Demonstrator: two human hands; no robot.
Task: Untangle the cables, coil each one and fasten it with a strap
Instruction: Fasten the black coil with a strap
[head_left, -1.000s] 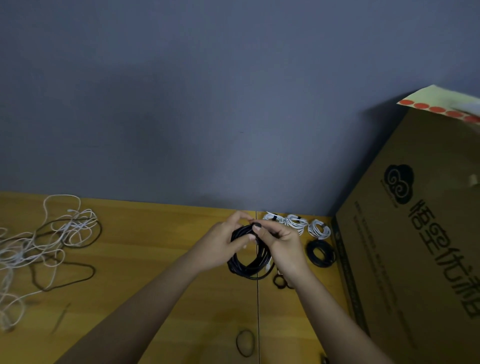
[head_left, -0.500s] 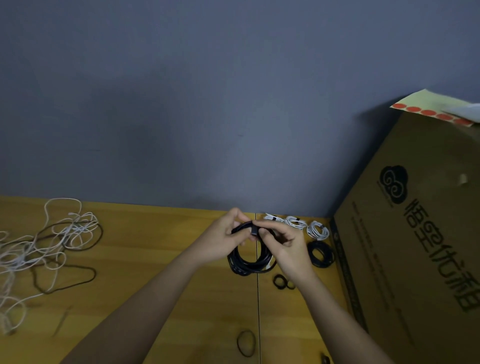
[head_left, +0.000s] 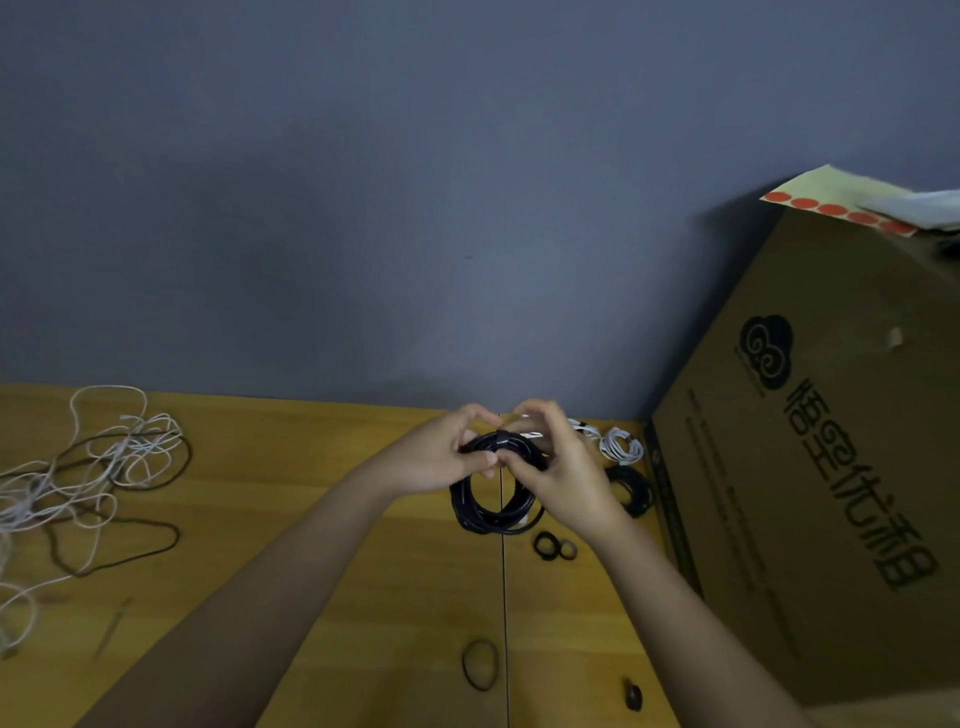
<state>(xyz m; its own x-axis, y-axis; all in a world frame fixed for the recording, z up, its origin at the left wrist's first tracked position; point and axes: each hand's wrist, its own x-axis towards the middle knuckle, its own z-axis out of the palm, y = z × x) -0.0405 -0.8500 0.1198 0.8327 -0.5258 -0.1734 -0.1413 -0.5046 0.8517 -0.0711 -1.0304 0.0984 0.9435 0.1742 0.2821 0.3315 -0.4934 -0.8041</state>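
Held up over the seam of the wooden counter (head_left: 311, 519), close to the grey wall: a black coiled cable (head_left: 491, 506), hanging as a loop below both hands. Pinched at its top from the left by the left hand (head_left: 441, 460), thumb and fingers curled round the bundled strands. Pinched from the right by the right hand (head_left: 563, 475), fingertips meeting the left ones at the top of the coil, at what may be a strap, too small to tell. Behind the right hand, a white coiled cable (head_left: 621, 446) and another black coil (head_left: 631, 491) lying beside the cardboard box (head_left: 831, 467). Just below the held coil, two small black rings (head_left: 555, 546); nearer the viewer, a thin black loop (head_left: 480, 664). Far left, a tangle of white and dark cables (head_left: 88, 467).
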